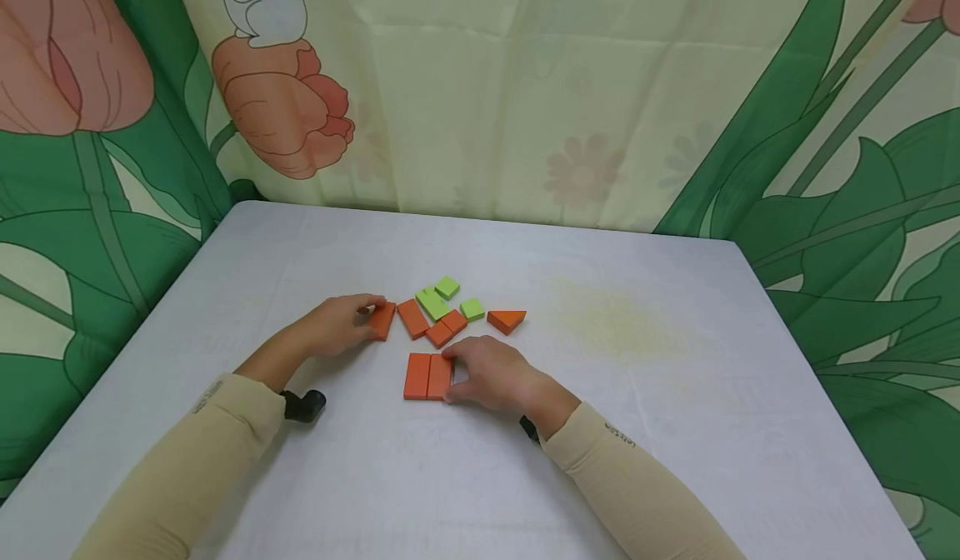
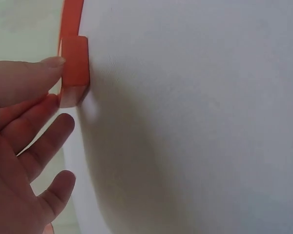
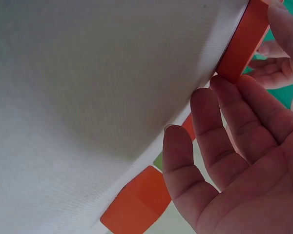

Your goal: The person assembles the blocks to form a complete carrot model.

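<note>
My left hand [image 1: 341, 324] pinches a flat orange-red rectangular block [image 1: 383, 322] at the left of the loose pieces. In the left wrist view, thumb and fingertip press on the end of that block [image 2: 75, 61], while the other fingers are spread and bent. Nearer the front, two orange-red rectangular blocks [image 1: 417, 377] lie side by side with their long edges touching. My right hand [image 1: 495, 372] holds the right-hand one [image 1: 440, 377] by its ends between thumb and forefinger. That block [image 3: 244, 41] also shows in the right wrist view, with the remaining fingers held loosely beside it.
Between and beyond the hands lie another orange block [image 1: 412, 319], small orange pieces [image 1: 447, 328], a larger green block [image 1: 432, 302] and two small green blocks [image 1: 447, 287]. An orange triangular block [image 1: 507, 320] sits to their right. The white-covered table [image 1: 637, 427] meets a patterned curtain [image 1: 480, 127] behind.
</note>
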Action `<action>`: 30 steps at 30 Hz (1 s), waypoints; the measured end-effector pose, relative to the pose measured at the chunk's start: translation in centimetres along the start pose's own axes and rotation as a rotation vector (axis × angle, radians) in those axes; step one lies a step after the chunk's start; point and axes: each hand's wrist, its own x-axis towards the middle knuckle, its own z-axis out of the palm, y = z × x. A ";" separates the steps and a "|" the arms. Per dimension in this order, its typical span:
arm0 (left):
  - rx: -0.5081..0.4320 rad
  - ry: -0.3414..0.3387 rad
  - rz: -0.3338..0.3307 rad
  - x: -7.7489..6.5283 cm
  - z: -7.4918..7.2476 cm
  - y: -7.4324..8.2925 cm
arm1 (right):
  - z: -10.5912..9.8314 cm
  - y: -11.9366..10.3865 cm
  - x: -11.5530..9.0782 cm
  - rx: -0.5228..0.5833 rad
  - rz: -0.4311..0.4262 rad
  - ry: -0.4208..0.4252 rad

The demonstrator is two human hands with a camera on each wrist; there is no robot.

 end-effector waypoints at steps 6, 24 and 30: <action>-0.031 -0.006 -0.001 -0.7 0.3 0.2 | 0.0 0.0 0.1 0.001 -0.001 0.005; 0.053 0.028 0.092 -3.8 2.6 2.0 | 0.0 0.0 0.1 0.014 0.001 0.000; 0.037 0.034 0.109 -4.3 3.2 2.7 | 0.1 0.1 0.1 0.010 -0.005 -0.001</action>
